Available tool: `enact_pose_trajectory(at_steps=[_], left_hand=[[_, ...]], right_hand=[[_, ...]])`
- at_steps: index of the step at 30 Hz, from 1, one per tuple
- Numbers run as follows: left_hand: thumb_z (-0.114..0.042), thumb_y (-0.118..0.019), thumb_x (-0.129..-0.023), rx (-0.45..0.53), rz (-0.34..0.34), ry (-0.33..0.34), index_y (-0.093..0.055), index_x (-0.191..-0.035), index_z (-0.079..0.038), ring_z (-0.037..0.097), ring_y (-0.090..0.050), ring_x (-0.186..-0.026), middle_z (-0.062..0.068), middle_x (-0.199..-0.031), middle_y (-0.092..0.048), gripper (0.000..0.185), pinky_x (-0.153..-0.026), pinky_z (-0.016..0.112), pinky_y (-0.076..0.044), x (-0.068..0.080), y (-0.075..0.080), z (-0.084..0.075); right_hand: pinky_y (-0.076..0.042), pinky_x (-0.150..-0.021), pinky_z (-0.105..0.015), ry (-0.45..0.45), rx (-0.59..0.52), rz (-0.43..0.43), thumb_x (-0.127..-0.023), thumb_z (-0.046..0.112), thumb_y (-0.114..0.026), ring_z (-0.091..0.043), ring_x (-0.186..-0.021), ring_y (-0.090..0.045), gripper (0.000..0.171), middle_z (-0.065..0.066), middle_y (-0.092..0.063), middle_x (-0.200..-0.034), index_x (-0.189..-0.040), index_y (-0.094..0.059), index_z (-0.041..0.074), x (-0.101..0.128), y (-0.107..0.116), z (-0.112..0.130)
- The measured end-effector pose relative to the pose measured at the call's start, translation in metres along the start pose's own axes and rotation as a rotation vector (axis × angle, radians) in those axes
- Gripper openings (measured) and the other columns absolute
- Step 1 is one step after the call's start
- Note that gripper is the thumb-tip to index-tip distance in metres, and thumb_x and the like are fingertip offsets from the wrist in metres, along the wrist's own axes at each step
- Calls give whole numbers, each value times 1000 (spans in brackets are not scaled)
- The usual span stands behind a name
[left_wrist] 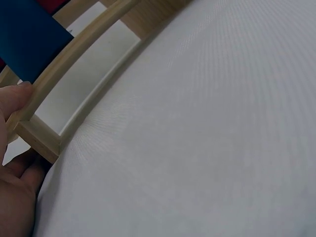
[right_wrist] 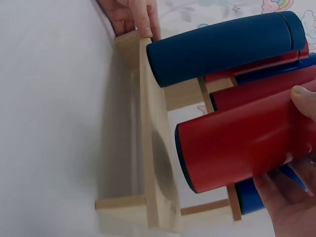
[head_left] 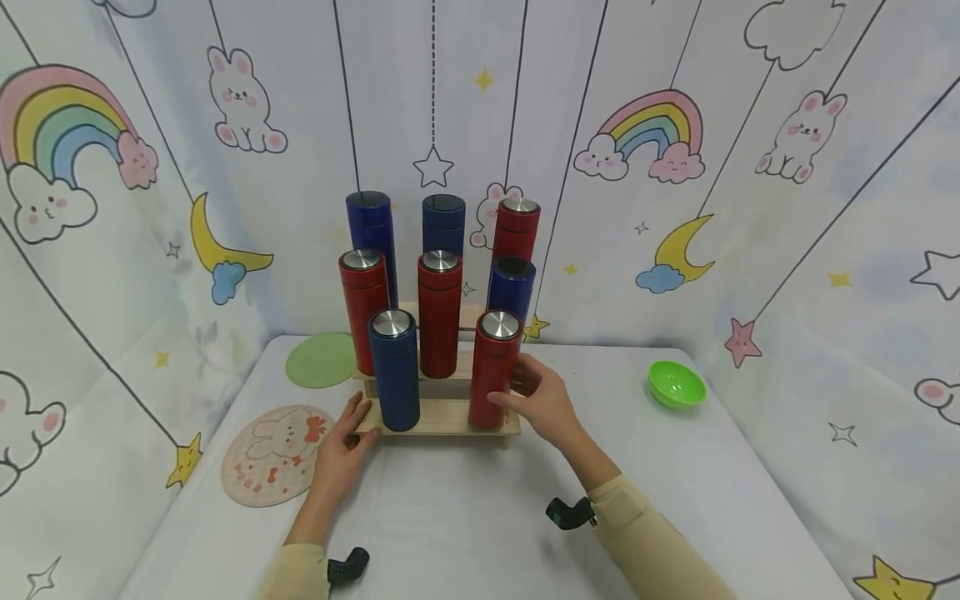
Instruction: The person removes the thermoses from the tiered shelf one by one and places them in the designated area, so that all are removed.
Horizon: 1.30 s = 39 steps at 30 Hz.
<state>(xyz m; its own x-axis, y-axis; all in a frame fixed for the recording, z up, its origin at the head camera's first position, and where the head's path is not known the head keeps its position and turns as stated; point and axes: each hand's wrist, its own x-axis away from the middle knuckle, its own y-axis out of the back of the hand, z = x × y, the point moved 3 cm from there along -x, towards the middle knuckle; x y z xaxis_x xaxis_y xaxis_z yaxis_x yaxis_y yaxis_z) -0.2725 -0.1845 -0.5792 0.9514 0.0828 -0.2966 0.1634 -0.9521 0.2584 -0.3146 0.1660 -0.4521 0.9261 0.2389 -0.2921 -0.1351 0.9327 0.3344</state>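
**Red flask gripped at the front step of the rack**

The wooden rack point(head_left: 438, 421), a three-step stand on the white table point(head_left: 465, 517), serves as landmark. It holds eight upright flasks: two blue and one red on the back step, two red and one blue on the middle step, and a blue flask point(head_left: 395, 368) and a red flask point(head_left: 493, 367) on the front step. The front step's middle seat is vacant. The right hand point(head_left: 542, 398) has thumb and fingers curled round the red flask at the rack's front right; the right wrist view shows its base raised just clear of the round seat point(right_wrist: 163, 165). The step in hand appears to be moving this flask at its seat; whether in or out cannot be told. The next move calls for keeping it upright and clear of its neighbours. The left hand point(head_left: 347, 442) pinches the rack's front-left corner, steadying it. Left of the rack lie a bunny mat point(head_left: 273, 454) and a green mat point(head_left: 321, 360); right of it, well apart, a green bowl point(head_left: 677, 384), its contents not discernible.
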Motion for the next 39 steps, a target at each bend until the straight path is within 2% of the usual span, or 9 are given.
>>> enact_pose_trajectory(at_steps=[5, 12, 17, 26, 32, 39], left_hand=[[-6, -74, -104, 26, -7, -9, -52, -156, 6, 44, -32, -157, 20, -173, -34, 58, -105, 5, -36, 0, 0, -2], [-5, -74, -103, 16, -23, 14, -53, -156, 6, 45, -33, -156, 20, -173, -34, 58, -105, 4, -35, 3, 0, -5], [-3, -74, -103, 23, -31, -3, -54, -155, 7, 46, -35, -155, 22, -171, -36, 57, -105, 5, -36, 3, 0, -7], [-4, -74, -103, 33, -3, 33, -51, -157, 6, 39, -32, -158, 17, -174, -32, 59, -105, 5, -36, 1, 0, -3], [-4, -73, -103, 26, -1, 31, -50, -157, 6, 40, -32, -158, 17, -175, -31, 60, -105, 4, -35, 0, -1, 0], [-5, -74, -103, 24, -2, 29, -51, -157, 5, 38, -31, -158, 15, -175, -32, 60, -105, 4, -35, 0, 0, 0]], right_hand=[[-57, -106, -48, -8, 36, -5, -88, 29, -94, -29, -125, -70, 65, -5, -73, -135, -146, -66, 18, 2, 11, 0], [-57, -105, -48, -3, 61, -11, -88, 28, -94, -30, -124, -70, 66, -6, -73, -135, -146, -65, 17, 4, 27, 2], [-57, -105, -46, -13, 80, -26, -90, 30, -93, -29, -126, -69, 66, -4, -72, -137, -148, -64, 19, 6, 39, 2], [-56, -106, -48, 2, 41, -43, -92, 18, -90, -35, -131, -66, 69, -10, -67, -145, -153, -59, 12, 5, 59, 3], [-58, -103, -41, -22, 37, -58, -93, 19, -89, -36, -131, -66, 69, -11, -66, -145, -154, -58, 11, 2, 75, -2], [-58, -103, -43, -50, 43, -71, -93, 24, -90, -37, -133, -64, 71, -11, -65, -147, -155, -56, 13, -4, 89, -4]])
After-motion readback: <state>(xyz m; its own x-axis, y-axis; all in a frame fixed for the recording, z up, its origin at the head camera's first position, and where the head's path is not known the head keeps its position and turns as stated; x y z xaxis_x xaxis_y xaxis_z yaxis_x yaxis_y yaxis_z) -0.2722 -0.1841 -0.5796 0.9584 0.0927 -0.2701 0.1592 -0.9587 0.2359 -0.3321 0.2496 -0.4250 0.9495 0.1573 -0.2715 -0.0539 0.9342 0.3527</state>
